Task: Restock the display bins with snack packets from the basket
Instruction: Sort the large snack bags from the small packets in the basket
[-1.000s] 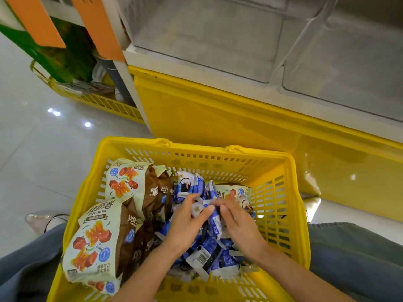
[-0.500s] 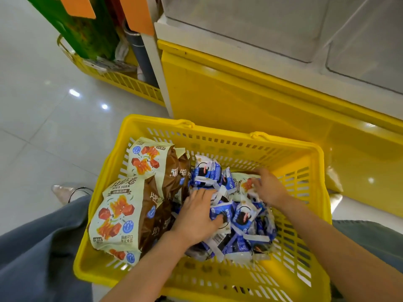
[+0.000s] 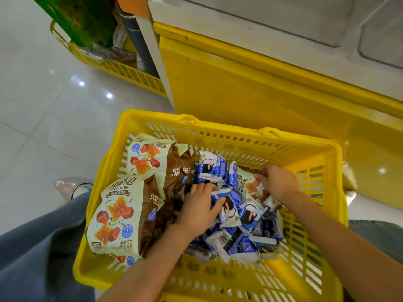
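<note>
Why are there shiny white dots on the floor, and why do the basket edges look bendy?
Head view: the dots on the floor tiles are ceiling lights reflected as glare; the yellow cabinet front glints too. The wide-angle lens bows the yellow basket rim. The snack packets stay fairly sharp.

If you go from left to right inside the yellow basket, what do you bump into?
Big cream-and-brown snack bags → left hand → pile of small blue-and-white snack packets → right hand → slotted right wall of the yellow plastic basket.
</note>
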### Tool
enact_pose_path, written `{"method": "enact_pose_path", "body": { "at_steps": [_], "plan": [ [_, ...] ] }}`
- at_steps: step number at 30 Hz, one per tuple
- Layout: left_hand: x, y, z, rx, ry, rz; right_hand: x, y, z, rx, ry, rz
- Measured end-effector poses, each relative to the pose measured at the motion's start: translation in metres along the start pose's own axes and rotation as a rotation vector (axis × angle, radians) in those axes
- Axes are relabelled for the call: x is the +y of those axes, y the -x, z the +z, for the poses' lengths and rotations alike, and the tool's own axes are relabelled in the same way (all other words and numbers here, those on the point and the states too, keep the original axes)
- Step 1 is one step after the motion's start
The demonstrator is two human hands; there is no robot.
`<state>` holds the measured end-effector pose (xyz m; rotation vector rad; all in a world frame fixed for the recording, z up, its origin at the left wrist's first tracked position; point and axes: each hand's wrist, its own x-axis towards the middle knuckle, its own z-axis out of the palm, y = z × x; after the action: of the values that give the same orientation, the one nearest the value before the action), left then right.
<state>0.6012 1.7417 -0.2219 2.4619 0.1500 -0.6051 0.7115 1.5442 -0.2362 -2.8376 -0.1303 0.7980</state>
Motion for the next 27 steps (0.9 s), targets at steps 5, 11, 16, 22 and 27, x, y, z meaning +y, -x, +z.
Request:
{"method": "enact_pose_path", "body": {
  "at_steps": [5,11,16,22,27],
  "plan": [
    [0.005,-0.002,-0.004,-0.082,0.17,-0.14,-0.015,0.029,-0.035,0.133,0.095,-0.114],
    [0.03,0.018,-0.017,0.015,0.192,-0.081,-0.035,0.08,-0.083,0.379,-0.045,-0.277],
    [0.069,0.051,-0.05,-0.006,1.174,-0.119,-0.052,0.12,-0.106,0.275,-0.664,-0.212],
    [0.061,0.083,-0.109,0.38,1.171,0.165,-0.082,0.148,-0.104,-0.039,-0.922,-0.159],
    [0.001,0.104,-0.16,0.705,0.709,0.281,-0.152,0.134,-0.111,0.039,-1.157,-0.198]
  ]
}}
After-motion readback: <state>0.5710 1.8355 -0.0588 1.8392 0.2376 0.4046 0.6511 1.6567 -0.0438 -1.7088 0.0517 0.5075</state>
